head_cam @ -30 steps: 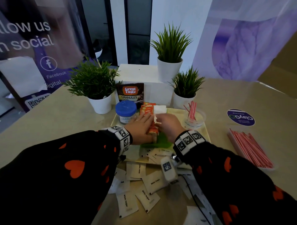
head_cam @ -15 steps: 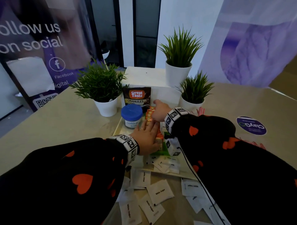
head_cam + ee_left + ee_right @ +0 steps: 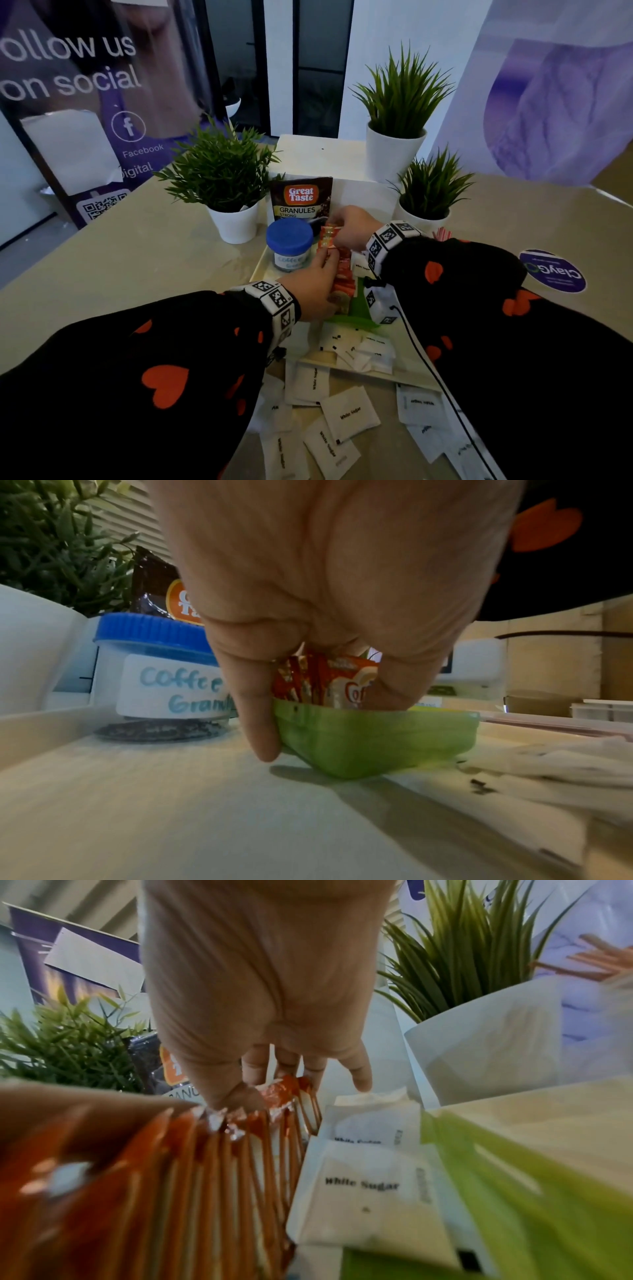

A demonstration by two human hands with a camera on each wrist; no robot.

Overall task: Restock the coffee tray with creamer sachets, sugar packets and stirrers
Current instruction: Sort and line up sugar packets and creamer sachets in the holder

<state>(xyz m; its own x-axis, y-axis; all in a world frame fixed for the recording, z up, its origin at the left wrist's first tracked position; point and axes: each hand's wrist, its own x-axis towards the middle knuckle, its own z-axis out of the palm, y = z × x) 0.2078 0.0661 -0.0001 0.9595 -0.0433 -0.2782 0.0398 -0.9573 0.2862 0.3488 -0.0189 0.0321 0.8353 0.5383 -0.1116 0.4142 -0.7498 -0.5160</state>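
Observation:
A cream tray [image 3: 262,265] holds a green container [image 3: 356,320] [image 3: 377,739] with a row of upright orange creamer sachets [image 3: 342,284] [image 3: 222,1164]. My left hand [image 3: 322,274] [image 3: 325,718] grips the row's near end, one digit outside the green wall and another inside on the sachets [image 3: 329,685]. My right hand [image 3: 346,229] [image 3: 274,1088] pinches the far end of the row, fingers curled over the last sachets. White sugar packets [image 3: 369,1185] stand beside the sachets. More sugar packets lie in the tray's near part [image 3: 359,349] and loose on the table [image 3: 349,414]. Red-striped stirrers [image 3: 442,234] peek out behind my right wrist.
A blue-lidded coffee granules jar [image 3: 289,245] and a Great Taste pouch [image 3: 301,202] stand at the tray's far left. Potted plants [image 3: 222,178] [image 3: 431,192] flank the tray, and a third [image 3: 400,113] sits on a white box [image 3: 318,154]. A round sticker [image 3: 551,270] lies to the right.
My right hand has moved from the middle of the sachet row to its far end. My left hand has stayed at the near end. The view has shifted closer.

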